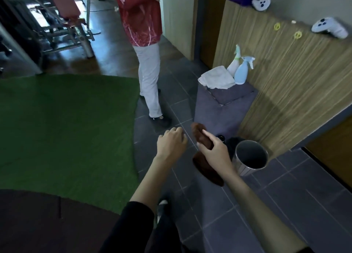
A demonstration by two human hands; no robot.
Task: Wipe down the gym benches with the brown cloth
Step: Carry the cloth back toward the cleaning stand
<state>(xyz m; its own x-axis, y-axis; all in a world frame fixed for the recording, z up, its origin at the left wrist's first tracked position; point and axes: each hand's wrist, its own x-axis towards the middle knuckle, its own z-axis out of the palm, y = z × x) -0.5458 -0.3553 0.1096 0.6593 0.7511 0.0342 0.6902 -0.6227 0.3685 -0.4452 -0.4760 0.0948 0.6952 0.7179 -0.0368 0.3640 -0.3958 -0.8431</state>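
Observation:
My right hand (215, 153) grips the brown cloth (206, 169), which sticks out above my fingers and hangs down below my wrist over the grey tiled floor. My left hand (172, 141) hovers just left of it with fingers loosely curled and nothing in it. A gym bench with a red pad (64, 5) on a metal frame stands at the far top left, well away from both hands.
A person in a red top and white trousers (146, 62) stands ahead. A grey padded stool (224, 104) carries a white cloth (217, 77) and two spray bottles (241, 69). A steel bin (251, 157) sits by my right hand. Green turf (66, 128) covers the left; a wooden counter (295, 71) runs right.

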